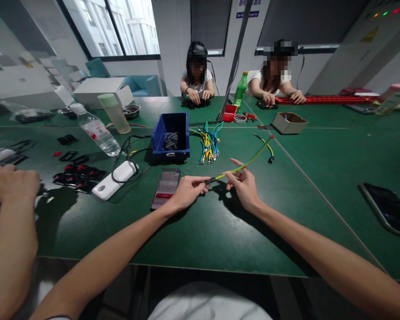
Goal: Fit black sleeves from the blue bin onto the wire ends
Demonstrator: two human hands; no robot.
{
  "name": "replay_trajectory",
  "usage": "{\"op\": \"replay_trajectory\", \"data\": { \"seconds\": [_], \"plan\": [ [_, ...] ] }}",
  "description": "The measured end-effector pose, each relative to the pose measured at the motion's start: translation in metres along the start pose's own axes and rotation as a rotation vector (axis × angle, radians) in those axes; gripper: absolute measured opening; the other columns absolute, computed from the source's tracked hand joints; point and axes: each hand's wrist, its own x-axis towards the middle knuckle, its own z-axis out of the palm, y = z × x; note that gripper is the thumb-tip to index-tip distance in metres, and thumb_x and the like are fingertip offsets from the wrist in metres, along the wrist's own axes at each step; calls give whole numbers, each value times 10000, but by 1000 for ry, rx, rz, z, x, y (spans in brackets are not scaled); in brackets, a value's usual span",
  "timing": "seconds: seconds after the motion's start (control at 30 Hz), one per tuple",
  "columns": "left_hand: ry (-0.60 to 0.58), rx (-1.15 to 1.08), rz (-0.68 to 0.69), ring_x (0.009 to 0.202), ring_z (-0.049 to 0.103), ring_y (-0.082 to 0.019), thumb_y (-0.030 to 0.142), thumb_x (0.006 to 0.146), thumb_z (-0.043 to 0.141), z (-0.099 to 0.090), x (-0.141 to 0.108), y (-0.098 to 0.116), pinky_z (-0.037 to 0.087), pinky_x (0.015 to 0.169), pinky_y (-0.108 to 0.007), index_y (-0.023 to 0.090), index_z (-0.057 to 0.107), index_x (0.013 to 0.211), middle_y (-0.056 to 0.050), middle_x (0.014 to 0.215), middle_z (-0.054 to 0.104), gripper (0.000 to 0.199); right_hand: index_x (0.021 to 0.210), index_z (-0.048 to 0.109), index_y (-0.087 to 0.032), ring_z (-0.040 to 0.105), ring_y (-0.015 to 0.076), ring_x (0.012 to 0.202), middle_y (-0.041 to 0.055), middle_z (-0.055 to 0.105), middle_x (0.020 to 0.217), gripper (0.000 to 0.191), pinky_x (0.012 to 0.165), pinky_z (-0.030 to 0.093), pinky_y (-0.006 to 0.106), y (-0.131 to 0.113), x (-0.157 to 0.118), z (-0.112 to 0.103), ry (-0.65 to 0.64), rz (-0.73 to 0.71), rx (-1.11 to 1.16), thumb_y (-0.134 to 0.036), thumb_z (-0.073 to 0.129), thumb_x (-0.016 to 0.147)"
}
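A yellow-green wire (pixel 257 154) slants above the green table in front of me, its far end pointing to the upper right. My left hand (pixel 187 192) pinches the black sleeve (pixel 211 180) at the wire's near end between thumb and fingertips. Just right of it, my right hand (pixel 246 189) has thumb and fingers closed lightly on the wire, with one finger stretched out. Beyond the hands lies a bundle of yellow, blue and green wires (pixel 208 143) with metal terminals. Small dark sleeves (pixel 171 141) lie inside a blue bin (pixel 170 155) beside the bundle.
A phone (pixel 160 199) lies by my left wrist, another phone (pixel 388 209) at far right. A white power strip (pixel 116 181), a leaning water bottle (pixel 96 131) and black parts (pixel 78 178) are left. Another person's arm (pixel 11 222) reaches in there. Two people sit opposite.
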Motion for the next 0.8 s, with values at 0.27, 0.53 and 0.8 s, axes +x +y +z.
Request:
{"op": "replay_trajectory", "data": {
  "seconds": [0.27,0.53,0.8],
  "plan": [
    [5,-63,-112,739,701,-157,90,763,555,0,1,3,522,606,-221,96,682,952,-112,812,737,227,1192,517,-242,564,95,462,-20,653,762,497,452,468,229,-3,-5,0,-34,-65,-18,-401,694,757],
    [-41,-78,-115,712,690,-151,163,785,578,-1,0,4,504,599,-217,97,684,943,-115,805,734,201,1203,512,-232,549,90,459,-41,617,714,491,458,483,232,-5,-5,0,-29,-91,-23,-375,689,768],
    [-43,-102,-125,696,671,-137,191,776,581,-2,1,8,503,637,-229,109,720,986,-90,801,726,265,1226,501,-217,549,90,461,-40,613,718,516,464,472,237,-3,-3,-1,-18,-73,15,-360,686,765]
  ]
}}
